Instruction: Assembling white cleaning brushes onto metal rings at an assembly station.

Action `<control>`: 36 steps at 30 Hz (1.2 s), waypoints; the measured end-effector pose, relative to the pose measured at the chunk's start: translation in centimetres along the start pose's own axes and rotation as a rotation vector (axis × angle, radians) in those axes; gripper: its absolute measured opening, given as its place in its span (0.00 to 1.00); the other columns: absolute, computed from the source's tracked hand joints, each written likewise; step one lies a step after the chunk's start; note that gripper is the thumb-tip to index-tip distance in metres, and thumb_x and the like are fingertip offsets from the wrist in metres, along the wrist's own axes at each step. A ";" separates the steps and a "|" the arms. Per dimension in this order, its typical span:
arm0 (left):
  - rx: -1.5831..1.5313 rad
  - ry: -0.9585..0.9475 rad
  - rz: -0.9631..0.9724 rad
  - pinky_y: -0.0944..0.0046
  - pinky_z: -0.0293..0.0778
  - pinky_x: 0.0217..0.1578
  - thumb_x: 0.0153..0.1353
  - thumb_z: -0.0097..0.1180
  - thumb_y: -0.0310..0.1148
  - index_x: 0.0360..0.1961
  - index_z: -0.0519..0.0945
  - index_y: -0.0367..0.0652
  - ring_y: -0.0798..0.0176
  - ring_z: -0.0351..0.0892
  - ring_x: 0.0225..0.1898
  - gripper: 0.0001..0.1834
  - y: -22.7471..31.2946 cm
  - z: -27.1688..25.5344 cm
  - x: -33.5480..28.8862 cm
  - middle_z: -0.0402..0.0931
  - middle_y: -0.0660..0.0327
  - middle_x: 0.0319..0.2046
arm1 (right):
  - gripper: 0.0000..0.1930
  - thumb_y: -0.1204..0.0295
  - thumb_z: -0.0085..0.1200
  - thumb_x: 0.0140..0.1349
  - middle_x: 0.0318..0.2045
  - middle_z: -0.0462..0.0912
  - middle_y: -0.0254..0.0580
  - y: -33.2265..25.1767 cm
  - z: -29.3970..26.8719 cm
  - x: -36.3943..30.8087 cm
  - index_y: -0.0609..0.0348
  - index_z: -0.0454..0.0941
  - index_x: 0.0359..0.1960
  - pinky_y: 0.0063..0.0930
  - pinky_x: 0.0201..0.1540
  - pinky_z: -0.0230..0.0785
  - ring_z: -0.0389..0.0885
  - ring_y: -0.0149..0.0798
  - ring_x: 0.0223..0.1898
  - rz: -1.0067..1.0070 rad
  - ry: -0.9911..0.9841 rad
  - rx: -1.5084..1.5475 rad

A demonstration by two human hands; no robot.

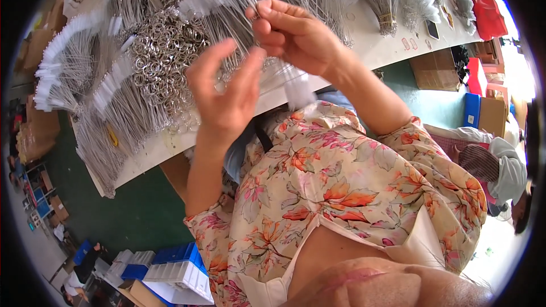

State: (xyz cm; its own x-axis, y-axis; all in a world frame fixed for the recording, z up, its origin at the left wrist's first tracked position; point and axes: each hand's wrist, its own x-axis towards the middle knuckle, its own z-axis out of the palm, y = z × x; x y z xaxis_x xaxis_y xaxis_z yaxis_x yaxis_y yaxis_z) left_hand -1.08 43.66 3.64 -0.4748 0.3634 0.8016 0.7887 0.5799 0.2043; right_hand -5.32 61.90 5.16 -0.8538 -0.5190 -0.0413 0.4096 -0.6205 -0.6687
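At twelve o'clock the right hand (293, 37) pinches a small metal piece (254, 15), apparently mid-assembly, so the left hand (224, 99) toward eleven, fingers loosely spread, likely needs to close in and help.

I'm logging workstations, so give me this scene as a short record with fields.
Left hand: open, fingers spread, blurred
Right hand: pinched; anything held is too small to tell
Surface: white table
Heap: loose metal rings, left of both hands
Bundles: thin wire brushes with white tips
Table's right end: red bag
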 end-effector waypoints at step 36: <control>-0.791 -0.030 -1.040 0.70 0.77 0.34 0.57 0.53 0.20 0.32 0.77 0.34 0.71 0.76 0.35 0.02 1.2 -5.5 -3.4 0.77 0.55 0.40 | 0.04 0.76 0.56 0.54 0.34 0.78 0.44 5.4 1.5 -3.0 0.61 0.78 0.32 0.29 0.32 0.71 0.79 0.43 0.30 -0.379 -0.243 -1.448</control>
State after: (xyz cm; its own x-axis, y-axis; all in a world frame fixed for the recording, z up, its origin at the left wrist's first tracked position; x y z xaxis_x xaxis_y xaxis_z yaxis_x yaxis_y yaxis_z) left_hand 3.59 39.13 4.24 -0.9979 0.0288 0.0586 0.0592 0.0182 0.9981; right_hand -0.09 59.23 2.77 -0.7016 -0.6374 0.3185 -0.5986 0.2847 -0.7488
